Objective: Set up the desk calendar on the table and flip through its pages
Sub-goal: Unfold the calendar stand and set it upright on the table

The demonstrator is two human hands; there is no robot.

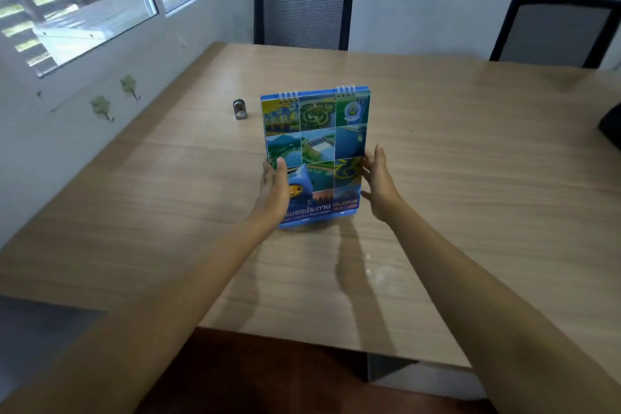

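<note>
A desk calendar with a blue cover of photo tiles and white spiral rings at its top stands upright on the wooden table, cover facing me. My left hand rests flat against its left edge, thumb over the cover. My right hand is at its right edge with fingers spread, fingertips touching or nearly touching the cover. The calendar's back and its stand are hidden.
A small metal object sits on the table just left of and behind the calendar. Two black mesh chairs stand at the far side. A dark object shows at the right edge. A wall with hooks and windows runs along the left.
</note>
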